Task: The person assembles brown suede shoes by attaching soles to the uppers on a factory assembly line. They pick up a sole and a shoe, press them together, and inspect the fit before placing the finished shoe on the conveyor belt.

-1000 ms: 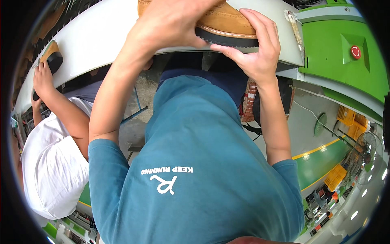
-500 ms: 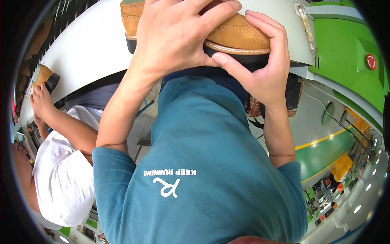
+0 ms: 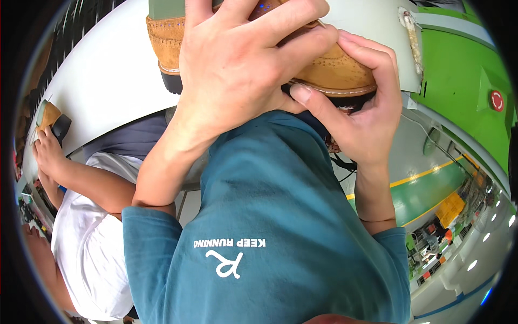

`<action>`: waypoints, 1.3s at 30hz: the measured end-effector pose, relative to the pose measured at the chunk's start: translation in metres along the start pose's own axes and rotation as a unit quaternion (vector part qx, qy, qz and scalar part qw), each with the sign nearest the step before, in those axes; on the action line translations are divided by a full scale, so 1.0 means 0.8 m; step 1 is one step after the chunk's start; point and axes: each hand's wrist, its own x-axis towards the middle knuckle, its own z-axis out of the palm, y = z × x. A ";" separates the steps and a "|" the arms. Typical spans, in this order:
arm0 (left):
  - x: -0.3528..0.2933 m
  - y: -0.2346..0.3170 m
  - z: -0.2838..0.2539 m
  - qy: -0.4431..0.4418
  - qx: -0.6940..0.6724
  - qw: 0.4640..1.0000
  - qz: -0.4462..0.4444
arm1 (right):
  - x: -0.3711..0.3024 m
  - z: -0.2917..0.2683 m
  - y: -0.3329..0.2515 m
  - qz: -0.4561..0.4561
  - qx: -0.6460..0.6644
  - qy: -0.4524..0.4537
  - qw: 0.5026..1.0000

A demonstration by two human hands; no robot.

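A tan suede shoe with a black sole and a pale stitched welt lies across the upper middle, its toe to the right. A green part rises above its heel at the left. My left hand is closed over the middle of the shoe, its back toward me and its fingers bent across the top. At the toe, my right hand grips from the right. The right thumb presses near the welt and sole edge while the fingers wrap over the toe. My left palm and part of the shoe's middle are hidden.
A white worktable curves along the top. To the left a co-worker in a white shirt holds a similar tan shoe. A green machine with a red button stands at the right, beside a pale wrapped strip.
The shoe and both my hands sit slightly lower in view, with the toe tilted a little. My right hand has shifted right. The co-worker's shoe also appears lower.
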 end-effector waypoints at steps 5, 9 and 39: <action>0.016 -0.003 -0.015 -0.064 0.022 0.998 0.002 | 0.003 -0.004 -0.010 -0.005 -0.023 0.004 1.000; 0.037 0.011 -0.049 -0.154 0.013 0.988 -0.023 | 0.012 -0.013 0.003 -0.012 0.022 -0.009 1.000; 0.018 0.027 -0.029 -0.053 -0.036 0.996 -0.066 | 0.006 0.013 -0.012 -0.030 -0.094 0.080 0.992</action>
